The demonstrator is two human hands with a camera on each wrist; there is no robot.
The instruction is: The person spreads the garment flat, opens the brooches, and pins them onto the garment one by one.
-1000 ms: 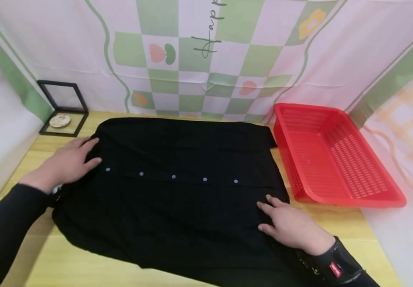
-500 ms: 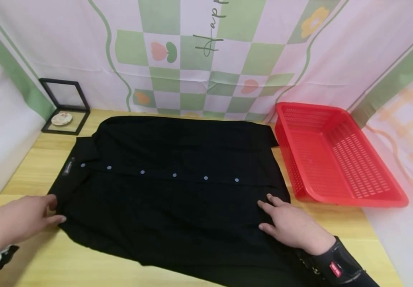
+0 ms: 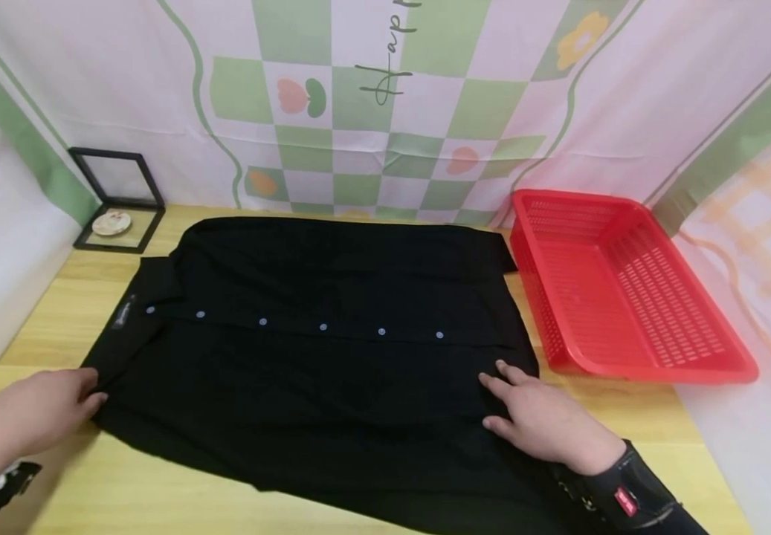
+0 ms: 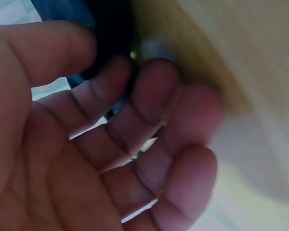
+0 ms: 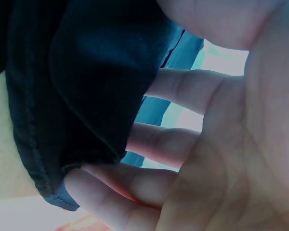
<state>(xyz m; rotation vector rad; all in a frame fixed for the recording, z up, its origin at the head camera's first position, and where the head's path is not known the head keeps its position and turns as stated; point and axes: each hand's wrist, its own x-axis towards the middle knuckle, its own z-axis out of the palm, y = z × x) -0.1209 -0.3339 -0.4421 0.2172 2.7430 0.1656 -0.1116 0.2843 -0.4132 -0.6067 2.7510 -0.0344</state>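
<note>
A black button-up shirt (image 3: 318,282) lies spread on its side across the table, its collar (image 3: 157,279) at the left and its hem toward the right. Blue-grey buttons run along its middle. At the lower left corner by the collar, my left hand (image 3: 40,409) pinches the shirt's edge between thumb and forefinger; dark cloth (image 4: 113,29) shows at those fingertips in the left wrist view. My right hand (image 3: 546,420) rests on the shirt near the hem with its fingers spread. From below, the right wrist view shows its fingers lying against the cloth (image 5: 101,82).
A red plastic basket (image 3: 549,327) stands at the right, close to the shirt's sleeve end. At the back left is a black hinged frame (image 3: 151,178) with a round pale disc (image 3: 111,223) in it. A patterned curtain (image 3: 365,156) hangs behind the wooden table (image 3: 151,490).
My left hand has moved from the collar area down to the lower left edge, uncovering the collar and its label. That corner has shifted slightly left. The right hand has stayed in place.
</note>
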